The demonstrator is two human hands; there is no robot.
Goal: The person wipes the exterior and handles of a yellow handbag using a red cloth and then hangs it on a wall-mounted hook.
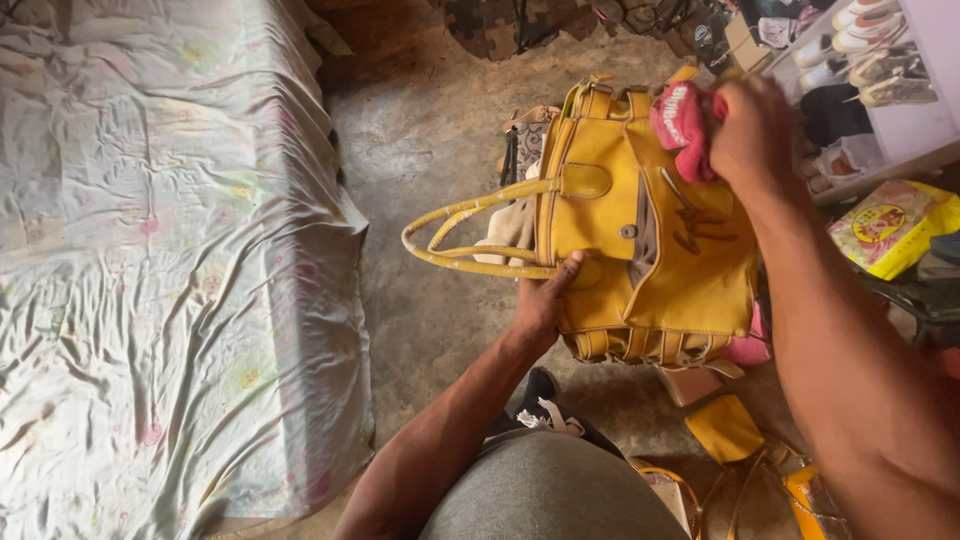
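gripping the yellow handbag from below, left hand; right hand clamps a red cloth against it.

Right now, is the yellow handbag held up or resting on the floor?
Held up: the left hand grips the yellow handbag above the floor.

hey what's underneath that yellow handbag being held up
Under the yellow handbag, a beige bag and a patterned one peek out at its left edge, something pink at its lower right. The bag covers the rest of them and the floor beneath.
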